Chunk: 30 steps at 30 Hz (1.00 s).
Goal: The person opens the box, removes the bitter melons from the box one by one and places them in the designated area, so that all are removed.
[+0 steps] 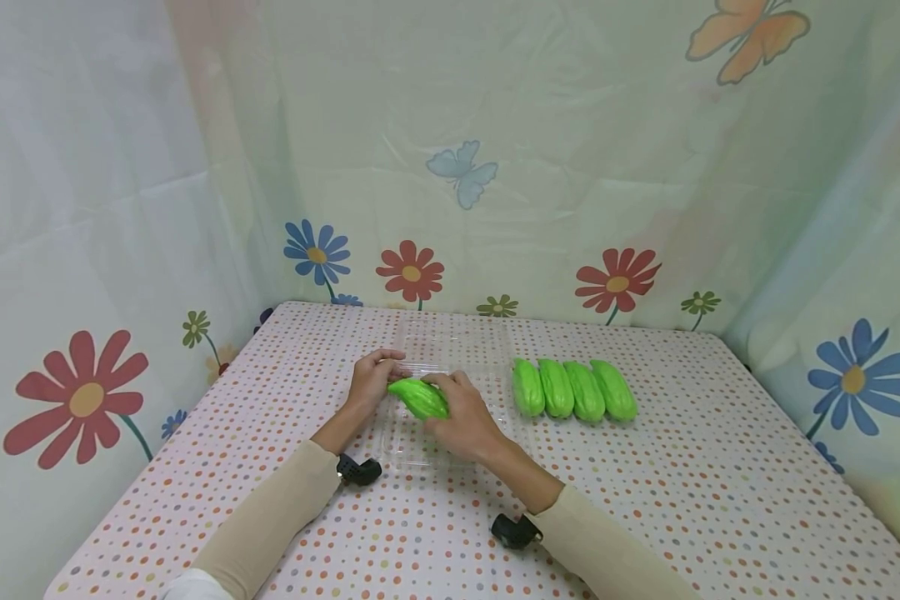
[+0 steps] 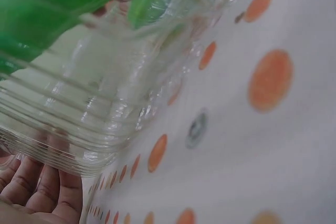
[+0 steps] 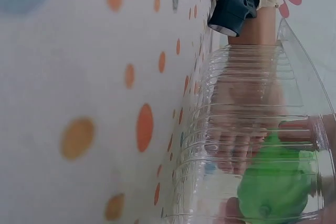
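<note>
In the head view, my right hand [image 1: 461,417] grips a bright green, ridged bitter melon [image 1: 420,399] over a clear plastic clamshell container [image 1: 412,457]. The melon lies slanted, its narrow tip toward my left hand [image 1: 372,379]. That left hand holds the container's left side. Up close in the left wrist view, its fingers [image 2: 47,190] lie against the outside of the ribbed wall. Through the clear plastic, the right wrist view shows the green melon [image 3: 273,184] inside the container's outline. How deep it sits I cannot tell.
Several more green bitter melons [image 1: 573,390] lie side by side right of the container. The container's clear lid [image 1: 453,337] is folded back on the far side. A dotted cloth [image 1: 690,467] covers the table, and flower-printed curtains [image 1: 540,242] stand behind and beside it.
</note>
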### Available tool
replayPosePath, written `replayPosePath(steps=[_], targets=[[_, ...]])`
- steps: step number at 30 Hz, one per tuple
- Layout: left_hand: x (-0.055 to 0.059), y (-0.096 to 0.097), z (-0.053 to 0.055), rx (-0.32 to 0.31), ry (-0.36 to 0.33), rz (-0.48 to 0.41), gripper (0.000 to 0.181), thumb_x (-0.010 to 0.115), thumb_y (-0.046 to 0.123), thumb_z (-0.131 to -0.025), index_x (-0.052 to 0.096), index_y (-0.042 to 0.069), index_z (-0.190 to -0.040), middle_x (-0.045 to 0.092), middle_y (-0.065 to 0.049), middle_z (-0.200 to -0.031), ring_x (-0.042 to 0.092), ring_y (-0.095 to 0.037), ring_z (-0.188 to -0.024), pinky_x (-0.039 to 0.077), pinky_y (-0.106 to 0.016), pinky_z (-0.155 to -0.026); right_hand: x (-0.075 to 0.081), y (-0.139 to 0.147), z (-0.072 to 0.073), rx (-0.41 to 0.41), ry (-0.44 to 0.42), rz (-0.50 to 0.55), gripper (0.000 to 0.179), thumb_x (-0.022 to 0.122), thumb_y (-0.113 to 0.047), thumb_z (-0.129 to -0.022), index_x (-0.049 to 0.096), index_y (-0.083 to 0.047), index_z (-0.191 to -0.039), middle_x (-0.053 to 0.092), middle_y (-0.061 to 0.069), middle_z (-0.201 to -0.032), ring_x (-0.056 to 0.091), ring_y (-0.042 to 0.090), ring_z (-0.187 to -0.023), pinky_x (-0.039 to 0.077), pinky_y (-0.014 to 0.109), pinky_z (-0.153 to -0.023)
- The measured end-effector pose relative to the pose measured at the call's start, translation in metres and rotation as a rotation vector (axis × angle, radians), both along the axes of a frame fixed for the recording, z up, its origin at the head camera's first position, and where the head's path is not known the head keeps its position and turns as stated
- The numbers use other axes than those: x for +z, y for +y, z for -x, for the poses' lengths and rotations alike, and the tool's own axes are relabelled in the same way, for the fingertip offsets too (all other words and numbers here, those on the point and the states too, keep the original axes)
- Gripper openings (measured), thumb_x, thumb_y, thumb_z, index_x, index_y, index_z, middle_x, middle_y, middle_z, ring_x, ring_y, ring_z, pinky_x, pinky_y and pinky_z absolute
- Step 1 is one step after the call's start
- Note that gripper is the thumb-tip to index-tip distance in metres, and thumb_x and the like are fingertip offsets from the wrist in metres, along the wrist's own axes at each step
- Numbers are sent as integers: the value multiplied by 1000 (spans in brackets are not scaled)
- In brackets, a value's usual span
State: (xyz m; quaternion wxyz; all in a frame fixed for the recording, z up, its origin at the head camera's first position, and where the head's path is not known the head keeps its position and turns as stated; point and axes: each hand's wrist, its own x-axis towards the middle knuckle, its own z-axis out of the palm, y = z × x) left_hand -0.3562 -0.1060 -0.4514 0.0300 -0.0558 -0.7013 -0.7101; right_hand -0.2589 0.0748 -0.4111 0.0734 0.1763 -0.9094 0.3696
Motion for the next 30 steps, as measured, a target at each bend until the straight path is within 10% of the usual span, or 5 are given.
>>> replayPosePath(steps=[14, 23, 30], targets=[[3, -1, 2, -49, -38, -12, 33, 43, 2, -98, 61, -6, -125, 70, -31, -108, 67, -46, -108, 58, -25, -72, 0, 1, -2, 47, 80, 35, 50, 68, -19, -82, 60, -14, -131, 59, 4, -106, 52, 16, -82, 45, 33, -69], [0, 1, 0, -1, 20, 1, 34, 48, 4, -95, 64, -7, -123, 76, -15, -92, 72, -13, -76, 42, -19, -52, 6, 9, -3, 56, 105, 38, 53, 66, -18, -82, 60, -11, -134, 63, 1, -102, 54, 14, -78, 47, 33, -67], [1, 2, 0, 16, 28, -5, 35, 48, 3, -94, 64, -10, -123, 73, -23, -93, 68, -12, -69, 59, -29, -65, 11, 17, -2, 62, 182, 33, 59, 64, -16, -84, 57, -12, -143, 65, 5, -118, 55, 16, -84, 47, 33, -70]])
